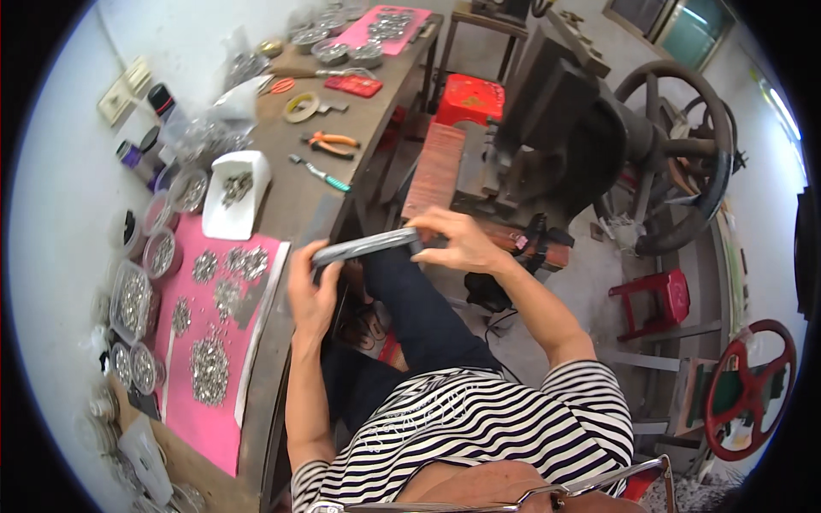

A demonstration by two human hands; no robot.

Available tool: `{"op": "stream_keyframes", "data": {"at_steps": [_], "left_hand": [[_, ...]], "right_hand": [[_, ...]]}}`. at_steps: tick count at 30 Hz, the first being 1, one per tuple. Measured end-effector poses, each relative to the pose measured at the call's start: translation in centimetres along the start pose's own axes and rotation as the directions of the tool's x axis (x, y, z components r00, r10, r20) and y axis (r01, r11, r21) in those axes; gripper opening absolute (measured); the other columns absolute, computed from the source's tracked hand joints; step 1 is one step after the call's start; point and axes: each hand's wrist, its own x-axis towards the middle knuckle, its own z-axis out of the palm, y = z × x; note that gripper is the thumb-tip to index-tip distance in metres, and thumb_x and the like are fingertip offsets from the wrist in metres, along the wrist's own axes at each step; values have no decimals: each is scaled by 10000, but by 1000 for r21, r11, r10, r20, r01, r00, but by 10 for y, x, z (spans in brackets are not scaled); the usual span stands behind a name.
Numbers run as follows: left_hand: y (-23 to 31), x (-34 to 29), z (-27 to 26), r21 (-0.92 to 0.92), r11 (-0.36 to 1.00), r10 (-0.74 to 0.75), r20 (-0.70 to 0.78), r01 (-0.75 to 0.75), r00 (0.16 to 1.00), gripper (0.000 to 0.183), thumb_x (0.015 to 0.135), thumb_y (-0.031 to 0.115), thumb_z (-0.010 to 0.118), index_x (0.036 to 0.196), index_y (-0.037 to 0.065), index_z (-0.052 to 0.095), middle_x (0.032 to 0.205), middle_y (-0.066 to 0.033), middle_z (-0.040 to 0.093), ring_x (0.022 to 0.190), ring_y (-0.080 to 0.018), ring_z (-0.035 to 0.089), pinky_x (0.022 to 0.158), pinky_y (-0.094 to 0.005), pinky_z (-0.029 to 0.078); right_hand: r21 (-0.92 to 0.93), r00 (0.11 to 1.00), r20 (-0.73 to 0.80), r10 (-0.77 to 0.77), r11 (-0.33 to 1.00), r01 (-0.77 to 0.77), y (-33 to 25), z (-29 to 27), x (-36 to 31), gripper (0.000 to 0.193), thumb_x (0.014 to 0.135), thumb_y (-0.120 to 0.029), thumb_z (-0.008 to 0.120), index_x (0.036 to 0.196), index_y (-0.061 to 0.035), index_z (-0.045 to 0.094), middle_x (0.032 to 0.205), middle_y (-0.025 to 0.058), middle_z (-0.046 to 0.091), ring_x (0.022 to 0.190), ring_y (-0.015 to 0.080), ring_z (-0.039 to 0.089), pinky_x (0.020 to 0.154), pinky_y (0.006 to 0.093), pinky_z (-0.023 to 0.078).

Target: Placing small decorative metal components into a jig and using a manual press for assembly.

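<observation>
A long, flat grey bar with a lighter stripe along its side (pixel 366 247) is held up between my two hands, slightly tilted with its right end higher. My left hand (pixel 313 286) closes on its left end, thumb below and fingers above. The fingers of my right hand (pixel 457 242) pinch the other end. What kind of bar it is I cannot make out. Beneath it show my dark trousers. Beside my left hand, on the workbench (pixel 286 192), lies a pink sheet (pixel 192 427) with several piles of small shiny metal pieces (pixel 209 372).
Plastic tubs of metal pieces (pixel 132 299) line the wall. A white scoop (pixel 248 224), orange-handled pliers (pixel 329 144), a toothbrush (pixel 321 173) and a tape roll (pixel 301 107) lie on the bench. A heavy press with a handwheel (pixel 723 162) stands right; red stools (pixel 470 98) are nearby.
</observation>
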Motion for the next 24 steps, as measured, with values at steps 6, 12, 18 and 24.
{"op": "stream_keyframes", "data": {"at_steps": [6, 12, 18, 24], "left_hand": [[-1, 109, 172, -351, 918, -8, 444, 182, 896, 431, 974, 1, 568, 1405, 11, 559, 1225, -66, 648, 1128, -140, 599, 1002, -262, 450], [-19, 148, 273, -439, 803, -101, 566, 403, 818, 401, 1024, 19, 489, 1412, 49, 585, 1286, -37, 648, 1189, -116, 574, 1030, -243, 425], [-12, 161, 312, -313, 927, 22, 597, 207, 802, 383, 1039, 73, 479, 1408, 17, 565, 1185, -41, 676, 1070, -107, 598, 961, -262, 462], [-17, 152, 292, -367, 900, 85, 677, 236, 731, 506, 1052, 178, 512, 1521, 9, 426, 1564, -186, 445, 1472, -280, 387, 1208, -350, 270]], "right_hand": [[-63, 859, -416, 298, 933, -354, 33, -77, -71, 388, 711, -107, 870, 999, -10, 629, 862, 45, 563, 740, 140, 587, 682, 276, 508], [-212, 758, -577, 304, 841, -498, 57, -65, -67, 457, 670, -249, 911, 856, -53, 543, 759, 72, 516, 658, 252, 517, 629, 381, 454], [-428, 830, -547, 104, 817, -385, 74, -53, -41, 536, 645, -348, 936, 763, -89, 482, 675, 45, 517, 638, 265, 520, 710, 384, 388], [-552, 880, -462, 115, 739, -387, 26, -96, -78, 458, 784, -266, 839, 1145, -50, 657, 1119, 142, 664, 1040, 339, 625, 900, 435, 486]]}}
